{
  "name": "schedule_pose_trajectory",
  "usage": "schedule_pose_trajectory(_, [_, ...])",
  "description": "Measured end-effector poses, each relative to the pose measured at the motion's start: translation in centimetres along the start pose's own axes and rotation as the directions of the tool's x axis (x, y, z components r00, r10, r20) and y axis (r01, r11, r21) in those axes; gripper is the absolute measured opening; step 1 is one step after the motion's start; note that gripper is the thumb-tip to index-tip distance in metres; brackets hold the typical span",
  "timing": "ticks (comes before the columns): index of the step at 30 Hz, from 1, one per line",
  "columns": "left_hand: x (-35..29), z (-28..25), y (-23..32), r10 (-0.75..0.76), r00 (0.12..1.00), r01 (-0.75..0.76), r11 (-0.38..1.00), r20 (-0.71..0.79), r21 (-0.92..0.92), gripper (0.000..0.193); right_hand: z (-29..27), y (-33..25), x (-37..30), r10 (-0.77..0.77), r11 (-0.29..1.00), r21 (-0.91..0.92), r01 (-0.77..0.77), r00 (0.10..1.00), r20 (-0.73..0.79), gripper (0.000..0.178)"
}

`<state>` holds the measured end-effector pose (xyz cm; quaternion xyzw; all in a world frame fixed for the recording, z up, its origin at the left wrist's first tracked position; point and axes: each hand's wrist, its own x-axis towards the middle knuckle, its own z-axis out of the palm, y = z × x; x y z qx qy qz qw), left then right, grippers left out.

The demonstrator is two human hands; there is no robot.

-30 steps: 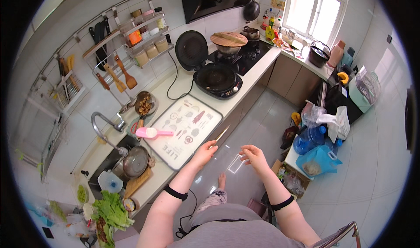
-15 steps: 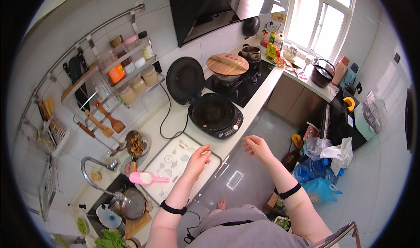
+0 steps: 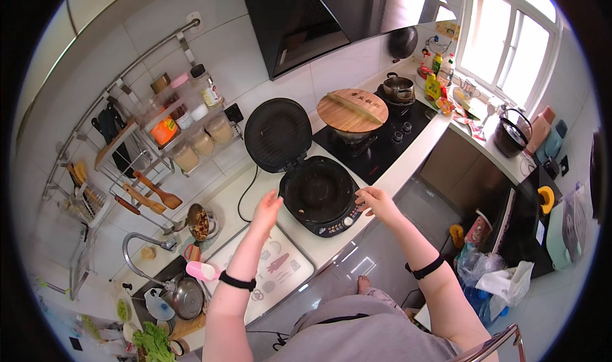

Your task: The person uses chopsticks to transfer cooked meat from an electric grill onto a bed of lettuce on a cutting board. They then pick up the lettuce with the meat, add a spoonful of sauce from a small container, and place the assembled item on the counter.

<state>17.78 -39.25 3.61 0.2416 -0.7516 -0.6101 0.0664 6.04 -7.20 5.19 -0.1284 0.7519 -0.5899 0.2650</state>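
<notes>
A black electric griddle pan (image 3: pixel 319 190) lies on the counter with its ridged lid (image 3: pixel 278 135) raised. A few small crumbs sit on its dark cooking surface. Close by the griddle's left rim is my left hand (image 3: pixel 265 211), fingers stretched and empty. On the other side, my right hand (image 3: pixel 377 202) has its fingers curved but apart at the rim, near the control panel (image 3: pixel 341 225). Whether the fingertips touch the rim, I cannot tell. Below my left hand lies a pale printed mat (image 3: pixel 280 269), and a pink scoop (image 3: pixel 203 271) is partly hidden behind my left forearm.
A wok with a wooden lid (image 3: pixel 352 111) and a small pot (image 3: pixel 398 88) stand on the black hob (image 3: pixel 376 145). Toward the left are a bowl of brown pieces (image 3: pixel 200 225), a sink with a curved tap (image 3: pixel 131 237), and wall racks with jars (image 3: pixel 191 119). A power cord (image 3: pixel 242 199) runs beside the griddle.
Both hands have reached forward from the counter's near edge to either side of the griddle. The view has shifted and turned slightly; the griddle's lid stays raised.
</notes>
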Motion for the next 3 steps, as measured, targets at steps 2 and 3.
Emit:
schedule_pose_trajectory(2, [4.0, -0.5, -1.1, -0.027, 0.991, 0.026, 1.000, -0.133, -0.010, 0.055, -2.0, -0.3, 1.7, 0.013, 1.000, -0.008, -0.013, 1.000, 0.015, 0.034])
schedule_pose_trajectory(3, [5.9, -1.0, -1.9, -0.059, 0.977, 0.053, 0.998, -0.204, -0.033, 0.056, -2.9, -0.5, 2.5, 0.018, 1.000, -0.007, -0.018, 0.999, 0.030, 0.034])
